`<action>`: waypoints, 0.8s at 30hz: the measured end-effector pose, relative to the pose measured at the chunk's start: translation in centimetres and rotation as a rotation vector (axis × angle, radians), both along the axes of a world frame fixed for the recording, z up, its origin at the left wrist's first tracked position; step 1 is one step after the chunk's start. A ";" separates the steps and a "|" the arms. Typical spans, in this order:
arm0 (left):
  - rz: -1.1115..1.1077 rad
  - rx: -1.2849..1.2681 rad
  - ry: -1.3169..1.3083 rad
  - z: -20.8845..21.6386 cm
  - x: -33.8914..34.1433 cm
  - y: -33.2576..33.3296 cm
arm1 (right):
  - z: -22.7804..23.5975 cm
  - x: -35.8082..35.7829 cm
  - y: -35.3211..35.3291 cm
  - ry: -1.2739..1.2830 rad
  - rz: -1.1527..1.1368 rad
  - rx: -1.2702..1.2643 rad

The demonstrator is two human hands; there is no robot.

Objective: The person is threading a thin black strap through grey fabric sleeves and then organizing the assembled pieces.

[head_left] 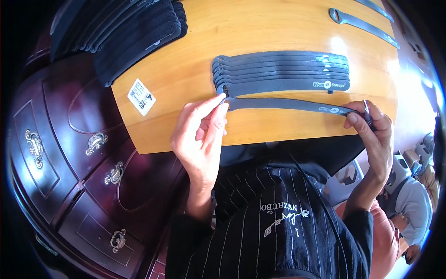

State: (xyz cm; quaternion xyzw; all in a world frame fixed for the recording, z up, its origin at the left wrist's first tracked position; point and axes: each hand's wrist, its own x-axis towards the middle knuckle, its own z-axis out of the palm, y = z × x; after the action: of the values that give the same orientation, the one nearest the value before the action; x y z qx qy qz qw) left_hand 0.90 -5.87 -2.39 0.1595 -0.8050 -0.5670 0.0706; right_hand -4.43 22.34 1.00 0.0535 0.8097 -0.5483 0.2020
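Observation:
A dark grey-blue fabric strap point(283, 104) is stretched sideways between my hands, just in front of a neat overlapped row of like straps point(278, 72) on the wooden table. My left hand point(200, 132) pinches thumb and forefinger at the strap's left end, by the looped ends of the row. At the other end, the thumb and fingers of my right hand point(377, 132) are closed on the strap. A small shiny, pointed piece point(366, 110) also shows among the right fingers; its kind is unclear.
Large piles of dark straps point(139, 46) lie at the far left. A loose strap with an oval hole point(362, 27) is at the far right, and a white label point(141, 96) sticks to the table point(176, 125). Dark red drawers point(93, 186) stand left; people sit at the right point(413, 200).

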 end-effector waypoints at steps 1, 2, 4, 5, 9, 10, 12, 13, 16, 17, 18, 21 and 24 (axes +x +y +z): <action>0.005 -0.004 -0.003 -0.2 0.0 0.1 | -0.1 -0.1 0.2 -0.009 -0.001 0.021; 0.050 -0.007 0.003 -0.4 -0.1 0.1 | -0.3 -0.2 0.3 -0.019 -0.003 0.042; 0.095 -0.006 0.005 -0.5 -0.2 0.2 | -0.7 -0.2 0.4 -0.014 -0.027 0.035; 0.096 -0.033 -0.005 -0.4 -0.4 0.2 | -0.7 -0.3 0.5 -0.007 -0.055 0.032; 0.087 -0.039 0.004 -0.7 -0.6 0.3 | -0.9 -0.7 0.7 -0.009 -0.085 0.079; 0.087 -0.038 0.002 -0.8 -0.7 0.3 | -1.0 -0.7 0.8 -0.002 -0.089 0.077; 0.071 -0.057 0.021 -0.8 -0.8 0.2 | -1.0 -0.8 0.8 0.005 -0.093 0.076; 0.072 -0.057 0.020 -0.8 -0.8 0.2 | -1.0 -0.8 0.8 0.003 -0.087 0.080; 0.074 -0.082 0.024 -0.8 -0.9 0.2 | -1.2 -0.8 0.8 0.013 -0.089 0.082; 0.078 -0.083 0.013 -0.8 -0.9 0.2 | -1.2 -0.8 0.8 0.024 -0.096 0.080; 0.082 -0.085 0.002 -0.7 -0.9 0.2 | -1.2 -0.8 0.8 0.024 -0.096 0.080; 0.096 -0.088 -0.011 -0.7 -0.9 0.2 | -1.4 -1.0 0.5 0.017 -0.094 0.089; 0.092 -0.084 0.003 -0.6 -1.1 0.4 | -1.4 -1.2 0.5 0.019 -0.107 0.102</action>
State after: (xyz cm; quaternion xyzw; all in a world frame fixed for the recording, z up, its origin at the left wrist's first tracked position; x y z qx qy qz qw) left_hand -0.20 -5.52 -3.01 0.1926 -0.8199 -0.5290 0.1044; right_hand -5.67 22.87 -0.38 0.1018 0.8346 -0.5167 0.1615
